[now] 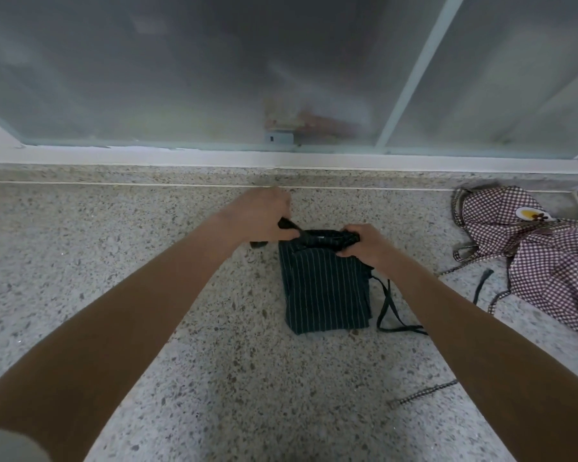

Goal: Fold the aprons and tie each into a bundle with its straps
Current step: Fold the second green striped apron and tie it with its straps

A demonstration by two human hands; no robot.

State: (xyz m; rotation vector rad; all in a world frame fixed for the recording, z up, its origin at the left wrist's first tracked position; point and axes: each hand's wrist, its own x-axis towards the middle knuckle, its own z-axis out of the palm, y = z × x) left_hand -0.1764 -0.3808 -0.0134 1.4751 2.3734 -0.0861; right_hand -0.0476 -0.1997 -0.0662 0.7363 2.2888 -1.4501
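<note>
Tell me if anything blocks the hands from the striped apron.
Nothing does. The left hand grips a dark strap at the folded striped apron, and the right hand grips its far rolled edge.

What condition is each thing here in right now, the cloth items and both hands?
Striped apron: folded into a compact rectangle, flat on the counter, far edge gathered.
Dark strap: loose, trailing off the apron's right side.
Checked apron: unfolded, crumpled at the right.
Left hand: gripping a strap end.
Right hand: gripping the striped apron's far right corner.
Counter: speckled stone.
</note>
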